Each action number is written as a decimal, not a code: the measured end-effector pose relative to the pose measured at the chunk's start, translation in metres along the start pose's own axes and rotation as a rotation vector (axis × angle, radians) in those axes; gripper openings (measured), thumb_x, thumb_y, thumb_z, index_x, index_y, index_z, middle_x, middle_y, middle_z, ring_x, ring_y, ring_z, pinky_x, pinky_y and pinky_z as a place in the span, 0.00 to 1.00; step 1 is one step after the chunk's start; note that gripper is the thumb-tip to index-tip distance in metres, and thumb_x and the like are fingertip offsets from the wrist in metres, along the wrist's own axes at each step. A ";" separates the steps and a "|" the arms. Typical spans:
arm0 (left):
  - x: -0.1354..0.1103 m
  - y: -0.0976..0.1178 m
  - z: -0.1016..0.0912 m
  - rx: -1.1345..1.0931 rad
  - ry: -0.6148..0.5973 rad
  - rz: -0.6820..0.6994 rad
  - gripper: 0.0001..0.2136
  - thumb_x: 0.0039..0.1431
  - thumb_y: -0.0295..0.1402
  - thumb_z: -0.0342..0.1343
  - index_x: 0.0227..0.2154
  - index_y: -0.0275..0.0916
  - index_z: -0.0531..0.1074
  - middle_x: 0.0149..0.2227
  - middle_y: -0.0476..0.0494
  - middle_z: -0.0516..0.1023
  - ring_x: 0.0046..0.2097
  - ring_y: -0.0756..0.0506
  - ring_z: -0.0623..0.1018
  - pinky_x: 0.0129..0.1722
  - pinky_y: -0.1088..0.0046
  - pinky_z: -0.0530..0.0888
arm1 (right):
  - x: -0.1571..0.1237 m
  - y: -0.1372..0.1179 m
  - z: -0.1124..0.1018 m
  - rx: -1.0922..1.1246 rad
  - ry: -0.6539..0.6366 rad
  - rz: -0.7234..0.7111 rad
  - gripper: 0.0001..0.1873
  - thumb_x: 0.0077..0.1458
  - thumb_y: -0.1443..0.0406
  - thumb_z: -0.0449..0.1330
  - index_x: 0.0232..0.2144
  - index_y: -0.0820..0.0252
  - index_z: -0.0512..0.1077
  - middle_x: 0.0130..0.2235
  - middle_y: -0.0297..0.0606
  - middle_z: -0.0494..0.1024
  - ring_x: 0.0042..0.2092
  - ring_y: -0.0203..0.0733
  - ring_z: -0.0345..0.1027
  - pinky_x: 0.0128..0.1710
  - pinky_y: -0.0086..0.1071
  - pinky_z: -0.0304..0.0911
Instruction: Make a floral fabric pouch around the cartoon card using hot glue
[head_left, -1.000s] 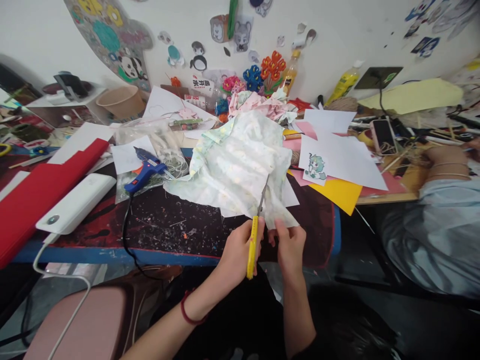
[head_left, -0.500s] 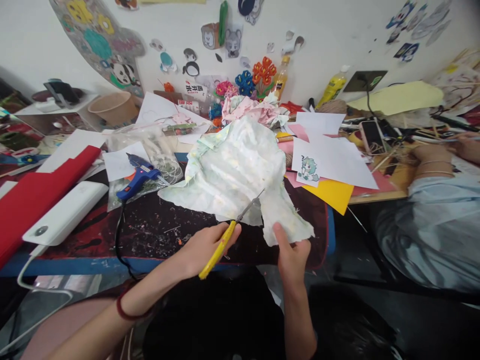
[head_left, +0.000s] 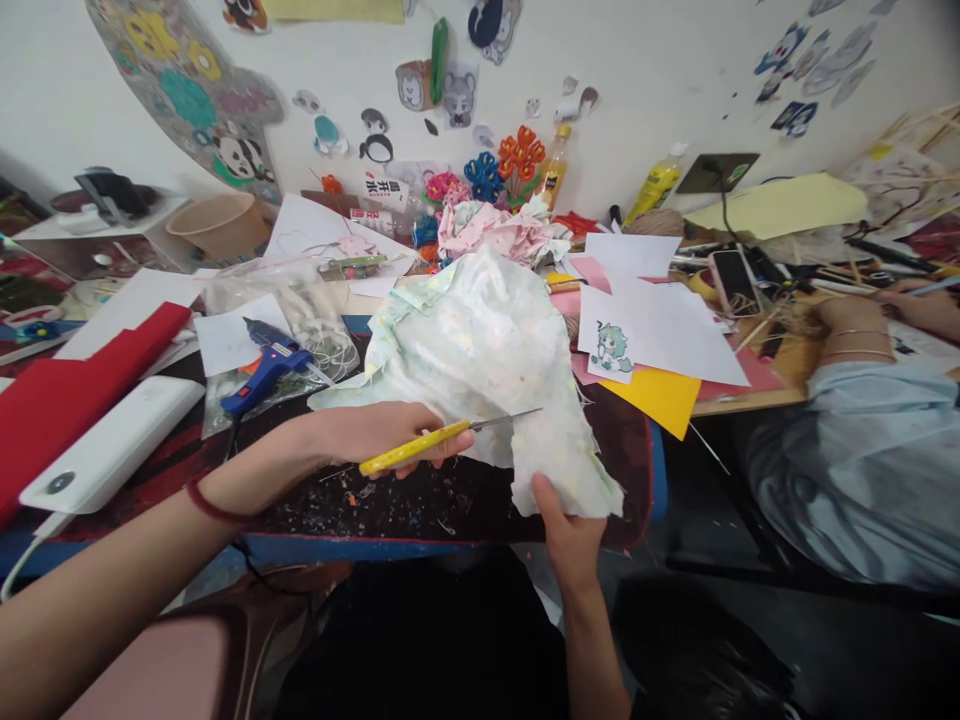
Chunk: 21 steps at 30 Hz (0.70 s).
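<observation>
Your left hand (head_left: 375,432) is closed around the yellow handles of a pair of scissors (head_left: 442,437), held almost level, blades pointing right and nearly together, their tips lying on the pale printed fabric (head_left: 480,350). Your right hand (head_left: 570,535) pinches the fabric's near right corner between thumb and fingers, lifting it just off the table edge (head_left: 360,550). The cloth is crumpled in a mound at the centre of the dark, speckled work mat, its far side against a heap of pink fabric (head_left: 495,222).

This looks like the middle of a cut across the lower part of the cloth. The next stroke seems to call for the right hand to keep the corner taut while the blades open and bite further in (slack cloth tends to fold between blades rather than shear).

A blue glue gun (head_left: 262,365) lies well to the left, with a white power bank (head_left: 105,445) beyond it. A co-worker's sleeve (head_left: 862,440) fills the right side.
</observation>
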<state>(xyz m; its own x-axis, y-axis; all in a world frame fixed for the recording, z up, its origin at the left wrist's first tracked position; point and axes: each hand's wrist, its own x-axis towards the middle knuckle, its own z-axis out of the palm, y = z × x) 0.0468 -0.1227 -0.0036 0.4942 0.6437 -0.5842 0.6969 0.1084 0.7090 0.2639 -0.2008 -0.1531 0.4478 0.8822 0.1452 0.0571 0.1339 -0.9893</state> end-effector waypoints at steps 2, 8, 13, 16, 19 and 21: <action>0.005 -0.001 -0.007 0.024 -0.059 -0.009 0.23 0.62 0.54 0.50 0.32 0.37 0.74 0.19 0.52 0.67 0.17 0.54 0.64 0.15 0.82 0.60 | -0.001 0.004 -0.002 -0.001 -0.022 0.021 0.23 0.50 0.58 0.69 0.48 0.62 0.77 0.50 0.50 0.81 0.53 0.53 0.75 0.59 0.51 0.66; 0.016 -0.008 -0.016 -0.030 -0.141 0.011 0.21 0.60 0.56 0.52 0.29 0.41 0.72 0.19 0.51 0.66 0.18 0.51 0.64 0.15 0.78 0.62 | -0.003 0.013 -0.005 -0.007 -0.006 0.073 0.24 0.50 0.58 0.69 0.49 0.62 0.77 0.52 0.49 0.80 0.55 0.53 0.73 0.61 0.52 0.63; 0.017 -0.006 -0.018 -0.008 -0.124 0.045 0.19 0.61 0.53 0.53 0.29 0.41 0.72 0.22 0.51 0.66 0.20 0.52 0.62 0.17 0.77 0.59 | -0.003 0.015 -0.005 -0.003 0.021 0.062 0.26 0.50 0.57 0.69 0.50 0.63 0.76 0.50 0.50 0.81 0.54 0.53 0.74 0.58 0.49 0.67; 0.019 -0.003 -0.017 0.118 -0.104 0.148 0.21 0.61 0.52 0.53 0.23 0.40 0.68 0.22 0.51 0.64 0.22 0.52 0.59 0.21 0.75 0.57 | -0.004 0.017 -0.004 0.004 0.017 0.077 0.28 0.50 0.57 0.69 0.52 0.62 0.75 0.51 0.49 0.81 0.54 0.52 0.74 0.60 0.50 0.65; 0.022 -0.001 -0.013 0.204 -0.094 0.159 0.23 0.62 0.53 0.51 0.20 0.40 0.64 0.20 0.52 0.60 0.22 0.51 0.55 0.22 0.72 0.54 | -0.007 0.019 -0.004 -0.004 -0.010 0.108 0.29 0.50 0.57 0.69 0.54 0.58 0.73 0.47 0.45 0.82 0.53 0.52 0.74 0.62 0.54 0.62; 0.023 0.002 -0.008 0.254 -0.063 0.148 0.23 0.62 0.54 0.50 0.20 0.41 0.64 0.20 0.51 0.61 0.22 0.51 0.56 0.22 0.72 0.55 | -0.008 0.019 -0.005 -0.007 -0.040 0.119 0.27 0.51 0.56 0.68 0.53 0.57 0.75 0.44 0.42 0.83 0.53 0.52 0.75 0.62 0.56 0.61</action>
<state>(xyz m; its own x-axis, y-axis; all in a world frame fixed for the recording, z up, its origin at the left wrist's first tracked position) 0.0554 -0.1016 -0.0120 0.6263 0.5889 -0.5108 0.7183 -0.1813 0.6717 0.2657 -0.2071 -0.1728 0.4160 0.9090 0.0265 0.0122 0.0236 -0.9996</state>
